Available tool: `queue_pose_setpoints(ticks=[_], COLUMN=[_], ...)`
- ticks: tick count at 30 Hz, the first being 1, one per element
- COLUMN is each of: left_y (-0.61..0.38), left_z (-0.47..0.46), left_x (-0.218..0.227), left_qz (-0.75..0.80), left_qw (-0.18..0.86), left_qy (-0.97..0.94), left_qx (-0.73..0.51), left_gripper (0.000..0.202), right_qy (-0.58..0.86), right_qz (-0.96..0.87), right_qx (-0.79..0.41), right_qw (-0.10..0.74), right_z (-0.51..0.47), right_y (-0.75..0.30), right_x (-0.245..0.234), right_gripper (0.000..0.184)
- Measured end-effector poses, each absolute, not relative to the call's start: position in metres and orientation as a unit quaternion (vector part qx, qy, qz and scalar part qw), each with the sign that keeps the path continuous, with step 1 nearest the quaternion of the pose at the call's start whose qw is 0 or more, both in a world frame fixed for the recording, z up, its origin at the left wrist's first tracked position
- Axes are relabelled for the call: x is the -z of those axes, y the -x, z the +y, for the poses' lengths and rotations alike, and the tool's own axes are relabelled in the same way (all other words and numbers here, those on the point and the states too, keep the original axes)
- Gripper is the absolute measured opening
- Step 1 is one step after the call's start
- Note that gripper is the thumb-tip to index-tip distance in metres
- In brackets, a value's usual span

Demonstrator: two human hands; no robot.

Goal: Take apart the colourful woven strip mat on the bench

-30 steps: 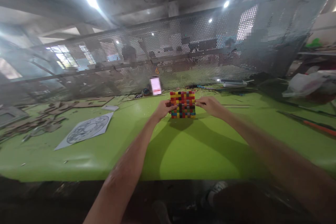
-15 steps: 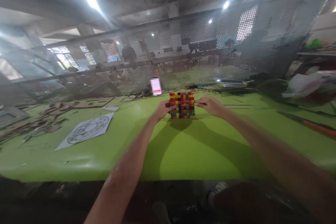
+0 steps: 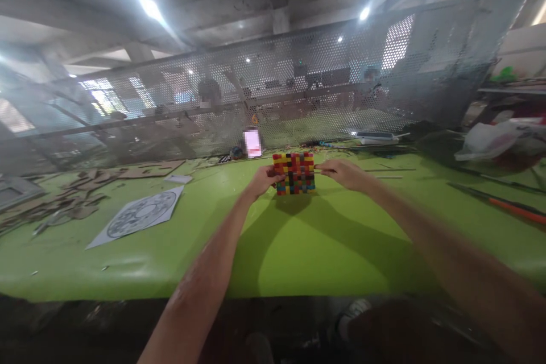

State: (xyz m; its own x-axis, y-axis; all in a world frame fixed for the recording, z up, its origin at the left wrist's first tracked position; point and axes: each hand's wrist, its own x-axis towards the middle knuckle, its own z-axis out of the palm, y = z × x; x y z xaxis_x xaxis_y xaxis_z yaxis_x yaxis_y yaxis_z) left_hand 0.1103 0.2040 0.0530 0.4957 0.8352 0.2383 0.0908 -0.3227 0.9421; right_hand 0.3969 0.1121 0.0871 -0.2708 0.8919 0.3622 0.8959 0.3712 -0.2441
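Note:
A square block of many small coloured cubes, red, yellow, blue and black, stands upright on the green table at arm's length. My left hand grips its left edge with closed fingers. My right hand pinches its right edge, thumb and fingers pressed together. Both forearms stretch forward across the table.
A printed sheet with a round pattern lies at the left, beside brown cardboard cut-outs. A perforated metal screen runs along the table's far edge. An orange-handled tool and a white bag lie at the right.
The view has shifted a little; the block and both hands sit slightly lower in the picture. My grip on the block's two edges is unchanged.

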Motion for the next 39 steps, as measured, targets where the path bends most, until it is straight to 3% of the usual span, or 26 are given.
queue_pose_setpoints(ticks=[8,15,29,39], left_y=[-0.114,-0.117,-0.117,-0.115], left_z=[0.200,0.198,0.200,0.202], left_x=[-0.049,-0.049,-0.047,-0.045], left_qz=[0.339,0.328,0.371,0.352], left_qw=[0.480,0.486,0.461,0.460], left_qy=[-0.706,-0.699,-0.699,-0.706], left_qx=[-0.396,-0.409,-0.400,-0.408], left_gripper=[0.024,0.028,0.023,0.026], right_qy=[0.549,0.538,0.601,0.600], right_qz=[-0.797,-0.784,-0.759,-0.764], right_qx=[-0.004,0.012,0.064,0.027], right_qw=[0.252,0.309,0.244,0.238], right_z=[0.118,0.118,0.110,0.107], right_y=[-0.387,-0.386,-0.380,-0.379], right_x=[-0.072,-0.070,-0.072,-0.077], right_gripper=[0.040,0.025,0.035,0.039])
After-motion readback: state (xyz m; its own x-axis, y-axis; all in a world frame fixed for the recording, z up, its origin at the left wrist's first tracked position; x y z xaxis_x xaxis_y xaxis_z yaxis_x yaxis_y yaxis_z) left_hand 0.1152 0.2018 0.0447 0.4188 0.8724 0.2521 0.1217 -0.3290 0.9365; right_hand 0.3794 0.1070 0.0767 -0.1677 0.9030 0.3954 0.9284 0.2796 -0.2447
